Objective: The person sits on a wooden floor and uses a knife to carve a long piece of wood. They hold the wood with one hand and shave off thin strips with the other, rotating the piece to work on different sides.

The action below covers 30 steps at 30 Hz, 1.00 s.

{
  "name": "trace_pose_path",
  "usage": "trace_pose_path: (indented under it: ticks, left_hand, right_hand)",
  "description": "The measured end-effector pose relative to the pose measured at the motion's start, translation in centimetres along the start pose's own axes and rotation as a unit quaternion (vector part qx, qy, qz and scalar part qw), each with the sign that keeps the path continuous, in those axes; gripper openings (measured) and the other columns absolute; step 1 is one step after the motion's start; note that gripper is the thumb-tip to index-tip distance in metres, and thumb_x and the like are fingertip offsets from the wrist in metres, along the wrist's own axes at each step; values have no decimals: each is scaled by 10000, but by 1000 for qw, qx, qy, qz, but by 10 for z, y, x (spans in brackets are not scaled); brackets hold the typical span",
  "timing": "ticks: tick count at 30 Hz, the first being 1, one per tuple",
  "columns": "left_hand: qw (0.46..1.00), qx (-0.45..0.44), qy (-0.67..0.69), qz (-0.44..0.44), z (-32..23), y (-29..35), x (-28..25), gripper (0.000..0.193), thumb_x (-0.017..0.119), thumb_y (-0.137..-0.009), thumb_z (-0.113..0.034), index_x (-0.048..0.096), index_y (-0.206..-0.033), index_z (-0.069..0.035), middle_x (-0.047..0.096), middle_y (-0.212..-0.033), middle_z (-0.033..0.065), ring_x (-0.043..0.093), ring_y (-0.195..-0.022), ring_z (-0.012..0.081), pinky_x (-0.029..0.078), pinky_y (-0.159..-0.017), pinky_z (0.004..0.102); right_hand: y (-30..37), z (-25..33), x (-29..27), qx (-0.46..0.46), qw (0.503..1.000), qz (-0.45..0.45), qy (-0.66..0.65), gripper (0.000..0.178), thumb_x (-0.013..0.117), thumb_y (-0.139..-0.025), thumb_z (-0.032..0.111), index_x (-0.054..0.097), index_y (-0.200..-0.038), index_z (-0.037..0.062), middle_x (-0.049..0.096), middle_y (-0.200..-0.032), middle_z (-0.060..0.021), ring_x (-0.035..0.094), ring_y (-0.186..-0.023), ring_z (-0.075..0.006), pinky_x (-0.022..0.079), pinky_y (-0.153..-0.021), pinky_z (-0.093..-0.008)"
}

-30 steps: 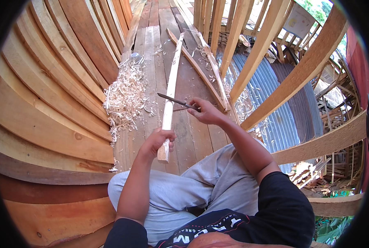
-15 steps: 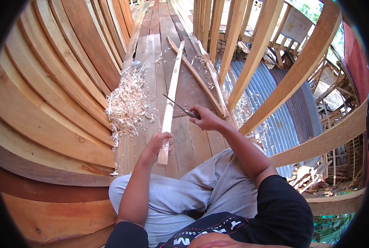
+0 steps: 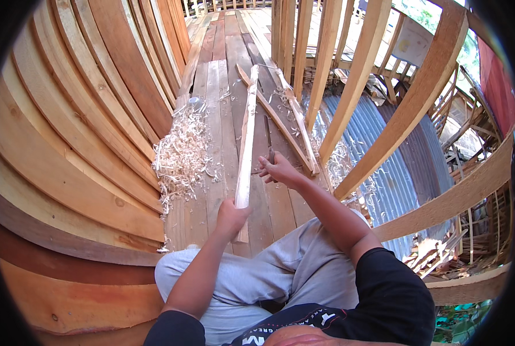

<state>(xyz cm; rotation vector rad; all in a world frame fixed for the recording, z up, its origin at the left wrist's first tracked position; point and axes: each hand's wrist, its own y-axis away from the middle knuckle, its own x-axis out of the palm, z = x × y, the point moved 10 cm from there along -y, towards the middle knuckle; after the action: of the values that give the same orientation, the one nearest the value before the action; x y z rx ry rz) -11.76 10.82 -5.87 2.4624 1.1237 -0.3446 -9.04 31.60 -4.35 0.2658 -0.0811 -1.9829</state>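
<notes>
My left hand (image 3: 232, 220) is wrapped round the near part of a long pale wooden stick (image 3: 247, 144), partly stripped to white wood. The stick points away from me over the plank floor, its far end close to a thin wooden batten (image 3: 280, 122). To the right of the stick, and apart from it, my right hand (image 3: 279, 169) is closed on a knife (image 3: 271, 154). Only a dark bit of the knife shows above the fingers; its blade cannot be made out. Another pale, roughly shaved stick (image 3: 295, 112) lies farther right, beside the railing.
A heap of curled wood shavings (image 3: 182, 147) lies at left, with a small round grey object (image 3: 195, 102) at its far end. Upright boards (image 3: 84, 115) wall the left side. Wooden railing slats (image 3: 349, 86) stand at right, above a corrugated metal sheet (image 3: 378, 150).
The right hand has turned and drawn the knife away from the stick; the blade no longer shows across it. The left hand has moved slightly right and nearer, and the stick has shifted and rolled.
</notes>
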Motion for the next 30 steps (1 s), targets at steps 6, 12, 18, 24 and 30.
trace_pose_path:
  ticks: [6,12,18,24,30]
  left_hand:
    - [985,83,-109,-108,-34,9,-18,354,693,-695,-196,623,-957,32,674,-829,225,677,-787,349,525,-716,420]
    - [969,165,-83,-163,-55,8,-11,344,663,-708,-174,571,-980,15,653,-825,237,658,-809,396,515,-719,455]
    - [942,219,-85,-240,-47,7,-4,471,695,-738,-139,496,-1137,14,642,-937,249,650,-876,408,511,-768,456]
    - [931,245,-78,-259,-45,10,4,523,684,-800,-145,415,-1218,18,623,-1007,274,635,-926,437,499,-806,473]
    - [934,313,-69,-157,-57,10,18,553,654,-825,-113,342,-1269,0,565,-1125,252,618,-997,400,491,-831,443]
  right_hand:
    - [-15,36,10,-101,985,22,-139,591,693,-859,444,464,-1083,-52,576,-1002,-144,638,-902,-179,589,-706,-326]
    - [-8,73,-2,-180,970,-46,-155,506,791,-797,342,472,-1002,7,567,-974,-81,613,-867,-147,549,-728,-283]
    - [5,97,-3,-250,949,-68,-179,372,798,-799,245,472,-876,84,569,-911,-17,551,-783,-64,444,-585,-217]
    - [27,122,9,-242,949,-39,-197,334,752,-828,115,419,-848,120,392,-723,74,406,-661,-36,359,-553,-227]
    - [40,132,-2,-281,943,-123,-129,323,723,-827,49,409,-863,117,326,-727,72,313,-641,-45,302,-553,-223]
